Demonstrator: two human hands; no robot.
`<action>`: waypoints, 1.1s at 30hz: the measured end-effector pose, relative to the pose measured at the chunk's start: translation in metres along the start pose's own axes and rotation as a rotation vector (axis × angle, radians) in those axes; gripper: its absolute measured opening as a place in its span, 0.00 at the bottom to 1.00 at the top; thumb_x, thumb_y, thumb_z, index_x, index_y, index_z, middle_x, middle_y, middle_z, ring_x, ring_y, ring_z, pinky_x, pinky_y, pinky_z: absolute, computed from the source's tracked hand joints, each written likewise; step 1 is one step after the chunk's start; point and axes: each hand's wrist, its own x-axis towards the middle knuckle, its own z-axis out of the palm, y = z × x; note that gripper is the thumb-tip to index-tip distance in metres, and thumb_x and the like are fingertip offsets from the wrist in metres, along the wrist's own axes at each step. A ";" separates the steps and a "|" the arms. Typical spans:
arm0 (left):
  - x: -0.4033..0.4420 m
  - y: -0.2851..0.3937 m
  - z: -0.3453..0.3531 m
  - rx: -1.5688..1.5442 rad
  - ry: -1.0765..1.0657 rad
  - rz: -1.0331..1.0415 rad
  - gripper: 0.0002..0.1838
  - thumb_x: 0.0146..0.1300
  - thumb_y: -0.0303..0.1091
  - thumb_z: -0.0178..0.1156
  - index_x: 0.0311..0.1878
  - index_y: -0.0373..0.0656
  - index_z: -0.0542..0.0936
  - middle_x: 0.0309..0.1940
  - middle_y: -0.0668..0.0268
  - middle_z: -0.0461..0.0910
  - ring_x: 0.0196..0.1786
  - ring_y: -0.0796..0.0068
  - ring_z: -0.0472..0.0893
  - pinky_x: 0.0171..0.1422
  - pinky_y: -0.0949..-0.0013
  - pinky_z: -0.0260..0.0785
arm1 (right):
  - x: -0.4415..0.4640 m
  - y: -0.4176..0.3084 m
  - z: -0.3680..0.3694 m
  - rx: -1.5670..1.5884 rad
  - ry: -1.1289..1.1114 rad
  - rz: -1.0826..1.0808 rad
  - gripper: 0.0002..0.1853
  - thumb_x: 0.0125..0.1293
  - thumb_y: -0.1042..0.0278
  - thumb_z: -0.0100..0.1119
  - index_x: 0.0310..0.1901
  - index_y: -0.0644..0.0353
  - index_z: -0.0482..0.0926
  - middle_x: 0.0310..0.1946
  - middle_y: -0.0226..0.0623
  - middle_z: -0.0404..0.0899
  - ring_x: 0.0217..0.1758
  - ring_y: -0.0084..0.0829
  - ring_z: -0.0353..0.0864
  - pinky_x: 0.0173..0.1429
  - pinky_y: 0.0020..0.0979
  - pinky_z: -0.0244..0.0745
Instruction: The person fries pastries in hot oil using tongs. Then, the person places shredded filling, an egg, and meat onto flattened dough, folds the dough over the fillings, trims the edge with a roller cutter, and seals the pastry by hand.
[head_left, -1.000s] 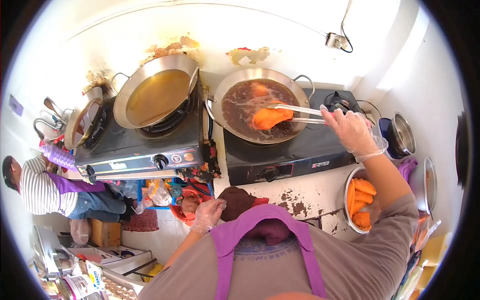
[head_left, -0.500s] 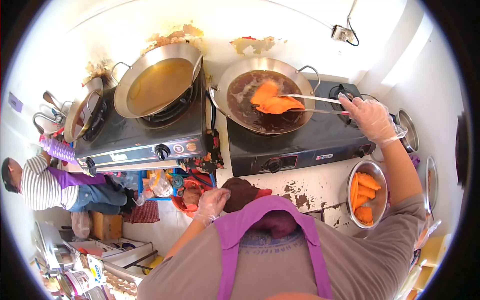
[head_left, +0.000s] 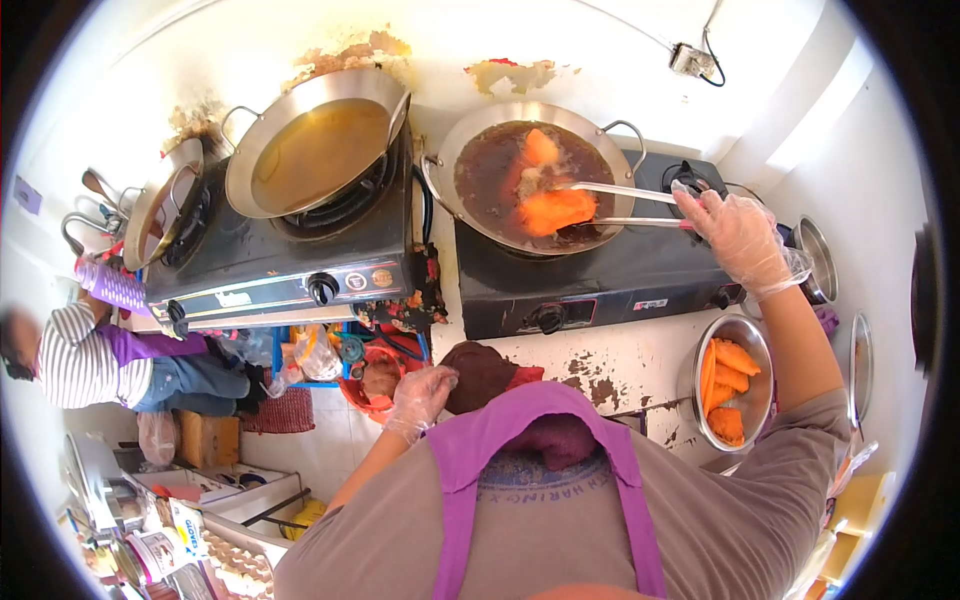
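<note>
Right grip [head_left: 742,245] clasped tongs [head_left: 630,191] from right of the pan [head_left: 520,112], probably to avoid hot oil [head_left: 485,195], their tips at an orange piece [head_left: 556,212] inside the pan, while the left grip [head_left: 422,398] couldn't be read.

Seen from mid-view, the right hand [head_left: 738,238] is between two and three o'clock, fingers curled, its forearm [head_left: 803,340] pointing toward eleven. The left hand [head_left: 420,400] sits at seven o'clock, fingers bent.
</note>
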 end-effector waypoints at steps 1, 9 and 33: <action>0.000 0.000 0.000 0.004 0.004 0.000 0.06 0.60 0.32 0.62 0.39 0.47 0.84 0.37 0.62 0.86 0.41 0.59 0.85 0.46 0.60 0.77 | 0.000 0.001 0.001 0.000 -0.001 -0.002 0.33 0.61 0.71 0.57 0.69 0.50 0.63 0.38 0.34 0.74 0.35 0.33 0.79 0.37 0.35 0.77; -0.001 -0.005 0.005 0.019 0.006 0.009 0.05 0.60 0.32 0.63 0.39 0.46 0.83 0.36 0.61 0.86 0.41 0.57 0.85 0.46 0.59 0.77 | 0.006 0.013 -0.007 0.062 -0.077 -0.001 0.32 0.60 0.74 0.58 0.67 0.48 0.67 0.38 0.32 0.75 0.36 0.33 0.80 0.38 0.37 0.78; -0.013 -0.016 0.002 -0.042 -0.007 -0.089 0.08 0.60 0.33 0.61 0.42 0.45 0.84 0.36 0.58 0.85 0.41 0.55 0.84 0.47 0.58 0.77 | 0.083 0.036 -0.070 0.133 -0.237 -0.005 0.24 0.55 0.70 0.69 0.56 0.45 0.80 0.33 0.36 0.82 0.41 0.39 0.83 0.47 0.39 0.78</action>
